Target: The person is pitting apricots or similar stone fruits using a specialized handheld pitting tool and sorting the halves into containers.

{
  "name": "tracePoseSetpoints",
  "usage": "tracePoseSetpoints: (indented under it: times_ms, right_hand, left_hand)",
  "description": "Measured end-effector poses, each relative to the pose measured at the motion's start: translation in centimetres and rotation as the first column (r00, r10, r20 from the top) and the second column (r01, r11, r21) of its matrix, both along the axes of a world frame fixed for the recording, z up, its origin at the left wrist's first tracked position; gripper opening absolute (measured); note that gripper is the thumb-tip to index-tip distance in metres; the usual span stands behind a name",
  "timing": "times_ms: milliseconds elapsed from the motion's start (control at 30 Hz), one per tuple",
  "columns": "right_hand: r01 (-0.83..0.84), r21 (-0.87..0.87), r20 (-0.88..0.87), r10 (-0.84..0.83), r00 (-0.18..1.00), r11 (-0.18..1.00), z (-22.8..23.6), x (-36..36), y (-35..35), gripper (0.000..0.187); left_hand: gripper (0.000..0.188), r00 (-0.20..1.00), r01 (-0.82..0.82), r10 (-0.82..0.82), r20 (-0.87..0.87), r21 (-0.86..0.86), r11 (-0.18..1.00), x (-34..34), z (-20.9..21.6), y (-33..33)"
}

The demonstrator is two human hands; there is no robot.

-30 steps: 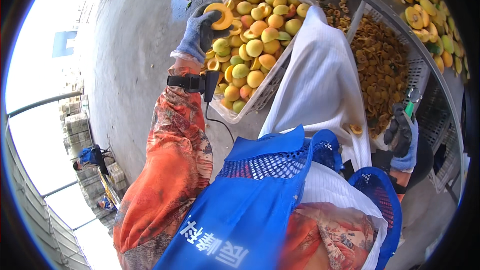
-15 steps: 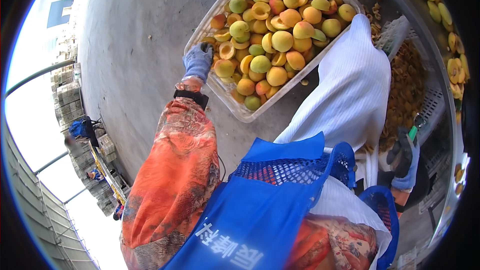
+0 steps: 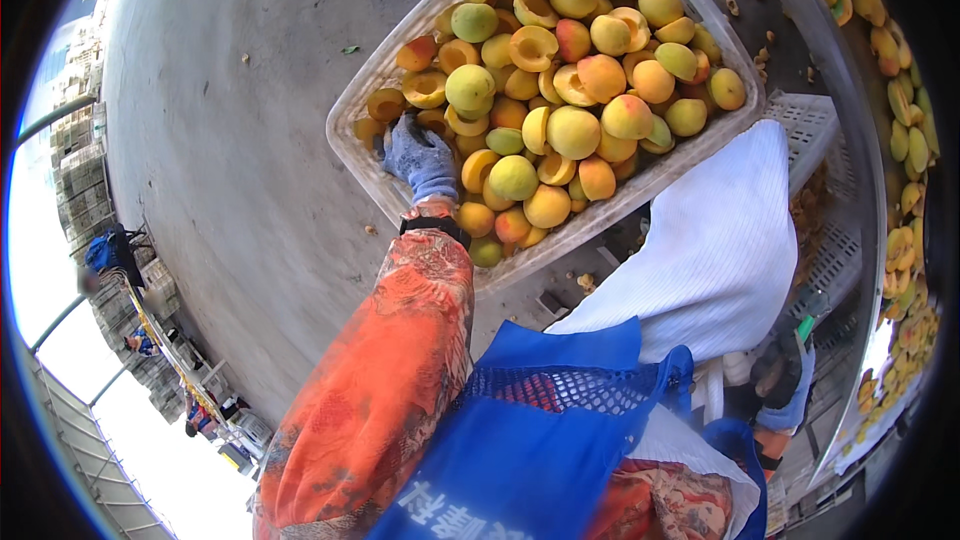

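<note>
A translucent white plastic crate (image 3: 352,155) holds a heap of yellow-orange peaches (image 3: 574,132), or fruit much like them, some whole and some in pitted halves. My left hand (image 3: 418,160), in a grey-blue work glove, reaches down among the fruit at the crate's left end. Its fingertips are hidden there, so whether they grip a fruit does not show. At the lower right, my right hand (image 3: 785,380), gloved in blue and dark grey, is closed around a green-handled tool (image 3: 806,326). The tool's metal head is blurred.
A white slatted crate (image 3: 805,130) stands to the right, with brown pits partly hidden behind white cloth (image 3: 715,240) over my leg. Beyond a metal rim (image 3: 858,90) lie more cut fruit (image 3: 905,230). Far left, stacked crates (image 3: 85,180) and people stand beside grey concrete floor (image 3: 230,120).
My left hand has moved from the crate's left edge inward among the fruit. The view has shifted, and my right hand with the green-handled tool sits slightly lower in it.
</note>
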State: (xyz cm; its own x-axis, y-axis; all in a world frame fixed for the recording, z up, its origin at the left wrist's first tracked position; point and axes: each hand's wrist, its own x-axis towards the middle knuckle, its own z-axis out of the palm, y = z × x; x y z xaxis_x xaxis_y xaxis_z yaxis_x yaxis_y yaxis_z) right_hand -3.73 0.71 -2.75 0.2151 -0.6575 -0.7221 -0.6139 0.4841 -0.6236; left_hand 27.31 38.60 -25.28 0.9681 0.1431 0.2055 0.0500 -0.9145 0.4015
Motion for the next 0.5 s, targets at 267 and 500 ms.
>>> tracePoseSetpoints:
  times_ms: [267,500]
  right_hand:
    - [-0.029,-0.041,0.045,0.031,0.999,0.999,1.7,1.5,0.1,0.025]
    - [0.022,0.023,0.097,-0.024,0.995,1.000,0.9,0.2,-0.1,0.022]
  left_hand:
    - [0.026,0.993,0.029,0.000,-0.121,0.238,0.971,1.7,1.6,0.8]
    - [0.038,0.959,0.190,-0.161,0.232,-0.110,0.976,9.9,5.7,-6.2]
